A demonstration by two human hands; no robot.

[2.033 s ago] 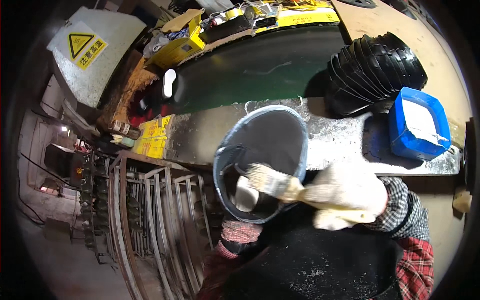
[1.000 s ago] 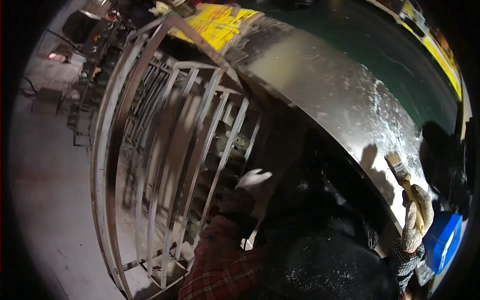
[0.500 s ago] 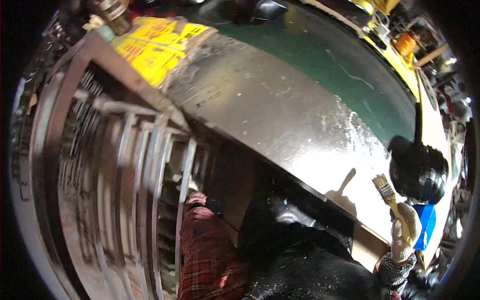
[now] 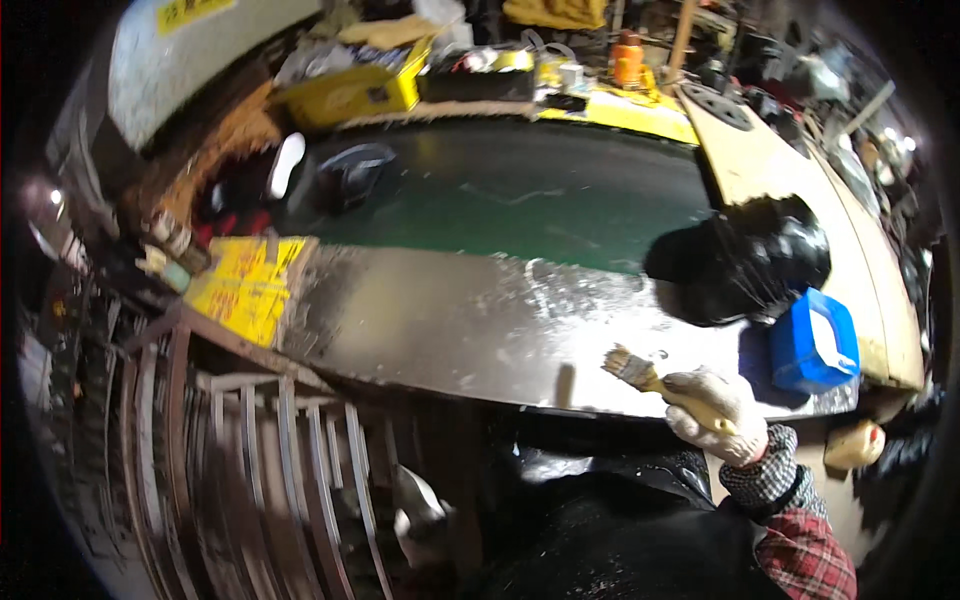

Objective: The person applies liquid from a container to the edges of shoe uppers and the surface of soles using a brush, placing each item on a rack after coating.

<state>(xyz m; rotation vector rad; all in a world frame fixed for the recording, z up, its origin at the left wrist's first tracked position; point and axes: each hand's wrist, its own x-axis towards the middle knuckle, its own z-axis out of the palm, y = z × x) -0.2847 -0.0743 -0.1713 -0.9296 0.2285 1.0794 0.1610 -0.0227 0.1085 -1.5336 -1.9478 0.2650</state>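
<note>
My right hand (image 4: 716,408), in a pale work glove with checked and red plaid cuffs, is closed around the handle of a paintbrush (image 4: 634,368). Its bristles point left, over the shiny near strip of the workbench (image 4: 430,320). To the right of this hand stands a blue open container (image 4: 800,345) with a white piece at its front. My left hand does not show clearly. A white curved piece (image 4: 421,490) appears low beside the metal rack; what it belongs to is too dark to make out.
A black plastic-wrapped bundle (image 4: 765,255) lies on the bench's right. Yellow sheets (image 4: 240,290) cover its left end. At the back are a yellow bin (image 4: 350,95), a white sole (image 4: 286,165) and an orange bottle (image 4: 627,60). The slatted metal rack (image 4: 290,450) stands at the near left.
The view has turned, so the bench lies more level. My left forearm, earlier reaching to the rack, is out of sight. My right hand still holds the brush, now pointing more to the left.
</note>
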